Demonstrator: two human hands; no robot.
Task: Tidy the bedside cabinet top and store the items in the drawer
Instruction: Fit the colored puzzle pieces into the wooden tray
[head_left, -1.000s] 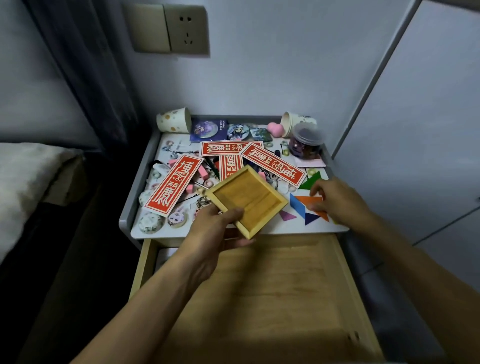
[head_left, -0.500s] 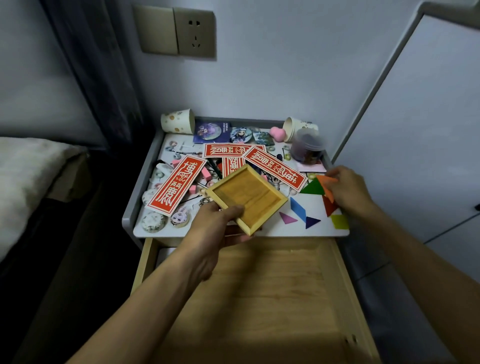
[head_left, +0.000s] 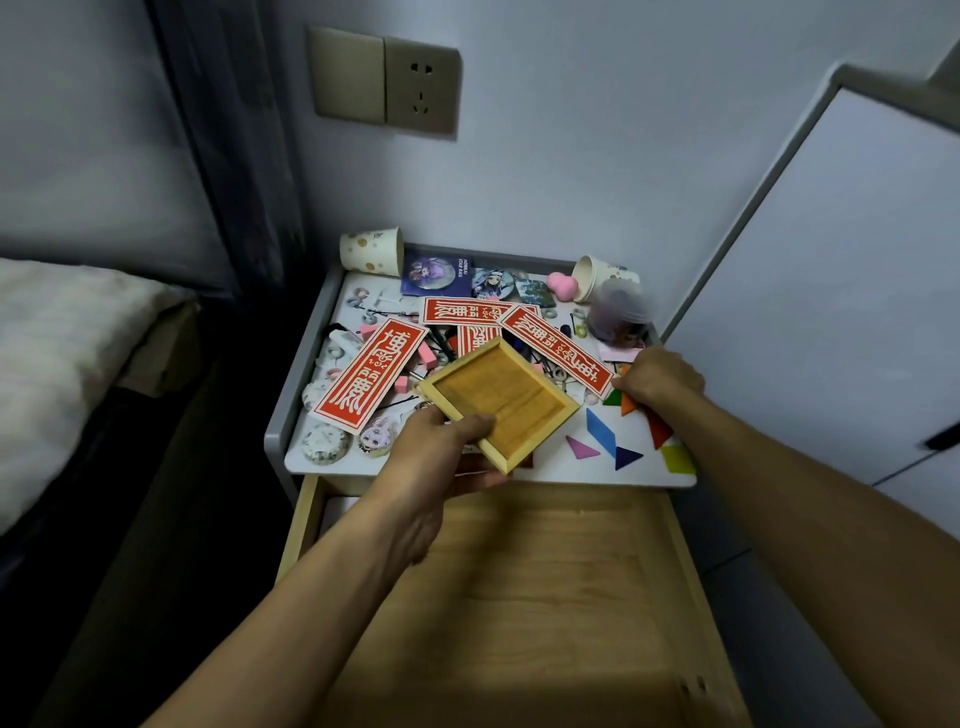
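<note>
My left hand (head_left: 441, 452) grips the near corner of a shallow square wooden tray (head_left: 498, 400), held tilted over the front of the cabinet top (head_left: 550, 470). My right hand (head_left: 657, 376) is curled on an orange tangram piece (head_left: 628, 402) at the top's right side, beside a green piece (head_left: 613, 397) and a red piece (head_left: 657, 428). A blue parallelogram (head_left: 600, 431), a pink triangle (head_left: 582, 448), a dark blue triangle (head_left: 626, 457) and a yellow-green square (head_left: 678, 460) lie flat near the front edge. The wooden drawer (head_left: 519, 597) stands pulled out below.
Red paper cards (head_left: 371, 382), badges, small pink blocks and clips litter the top. Two paper cups (head_left: 371, 251) (head_left: 597, 275) lie tipped at the back, near a pink sponge (head_left: 562, 285) and a blurred jar (head_left: 621, 312). A bed (head_left: 62, 338) is on the left, a white door (head_left: 831, 312) on the right.
My right hand took the orange piece from the front right and carried it back beside the green piece. My left hand has kept the tray in nearly the same place.
</note>
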